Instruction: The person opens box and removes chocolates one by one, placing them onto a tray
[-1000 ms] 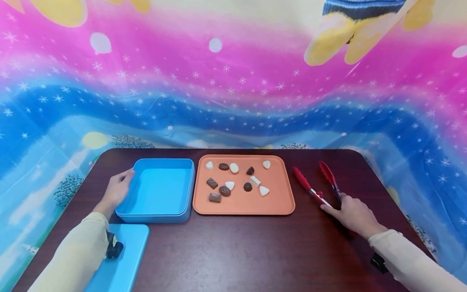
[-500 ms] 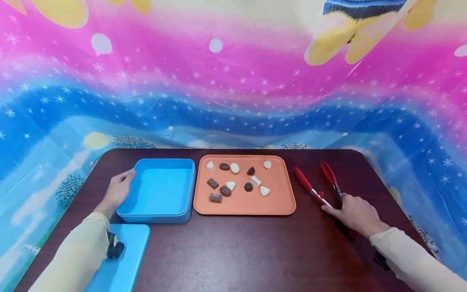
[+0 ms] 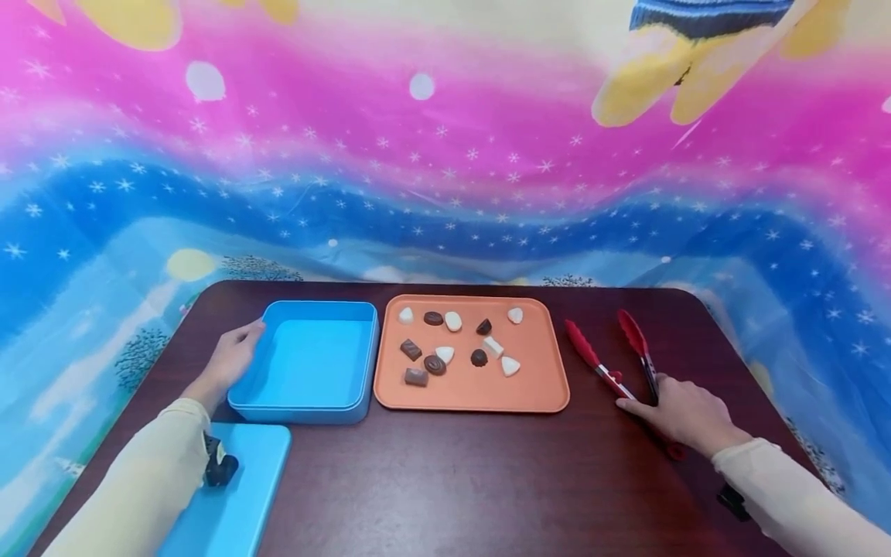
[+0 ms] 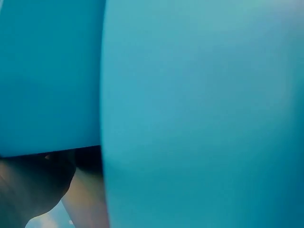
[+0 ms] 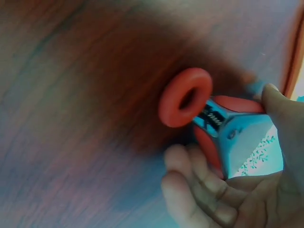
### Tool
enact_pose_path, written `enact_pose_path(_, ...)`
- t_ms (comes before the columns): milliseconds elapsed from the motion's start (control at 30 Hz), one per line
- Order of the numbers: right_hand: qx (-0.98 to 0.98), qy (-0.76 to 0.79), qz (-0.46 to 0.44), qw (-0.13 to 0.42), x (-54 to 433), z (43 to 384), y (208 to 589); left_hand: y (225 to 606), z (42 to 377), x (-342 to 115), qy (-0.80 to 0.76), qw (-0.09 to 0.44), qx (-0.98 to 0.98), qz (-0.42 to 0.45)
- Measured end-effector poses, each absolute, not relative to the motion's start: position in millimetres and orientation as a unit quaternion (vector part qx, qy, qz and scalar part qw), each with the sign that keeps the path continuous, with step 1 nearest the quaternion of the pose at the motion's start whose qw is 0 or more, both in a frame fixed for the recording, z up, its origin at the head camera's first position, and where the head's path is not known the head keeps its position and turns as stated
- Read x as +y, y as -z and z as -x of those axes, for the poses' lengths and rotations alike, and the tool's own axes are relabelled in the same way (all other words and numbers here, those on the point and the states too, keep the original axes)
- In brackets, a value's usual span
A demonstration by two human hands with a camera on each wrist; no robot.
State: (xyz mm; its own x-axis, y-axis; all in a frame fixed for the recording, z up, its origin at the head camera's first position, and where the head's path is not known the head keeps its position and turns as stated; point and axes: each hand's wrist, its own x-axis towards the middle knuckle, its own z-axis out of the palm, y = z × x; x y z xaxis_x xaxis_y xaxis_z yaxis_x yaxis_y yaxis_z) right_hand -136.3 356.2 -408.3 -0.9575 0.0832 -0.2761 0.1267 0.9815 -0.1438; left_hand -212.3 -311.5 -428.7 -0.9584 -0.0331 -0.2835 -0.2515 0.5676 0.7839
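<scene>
My left hand [image 3: 232, 357] grips the left wall of a square blue box [image 3: 370, 363], fingertips right at the rim. Only a dark part of its fingers [image 4: 33, 185] shows in the left wrist view, beyond a blue surface. My right hand [image 3: 689, 414] holds red-tipped metal tongs [image 3: 611, 379] by the handle end, thumb on one arm and curled fingers at the other. The two arms of the tongs spread apart, tips pointing away from me. In the right wrist view, a red pull ring [image 5: 199, 80] sticks out at the end of the tongs.
An orange tray [image 3: 473, 397] sits between box and tongs, with several dark, brown and white chocolates [image 3: 416, 377] scattered on it. A blue lid [image 3: 244, 480] lies under my left forearm. A patterned cloth [image 3: 445, 193] hangs behind the dark wooden table [image 3: 445, 480].
The whole head view has shifted slightly, with everything a little further right. Both hands keep their hold, and box, tray and tongs stay in the same arrangement.
</scene>
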Motion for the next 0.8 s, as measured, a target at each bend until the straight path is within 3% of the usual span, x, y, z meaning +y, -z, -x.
enact_pose_path(167, 0.984, 0.097, -0.043, 0.146, 362, 137, 402, 423, 217, -310, -0.458, 0.141, 0.873, 0.087)
enact_pose_path(333, 0.984, 0.108, -0.049, 0.134, 363, 140, 394, 415, 214, -314, -0.464, 0.103, 0.875, 0.092)
enact_pose_path(800, 0.989, 0.138, -0.046, -0.017, 342, 134, 365, 392, 198, -296, -0.46, -0.042, 0.883, 0.08)
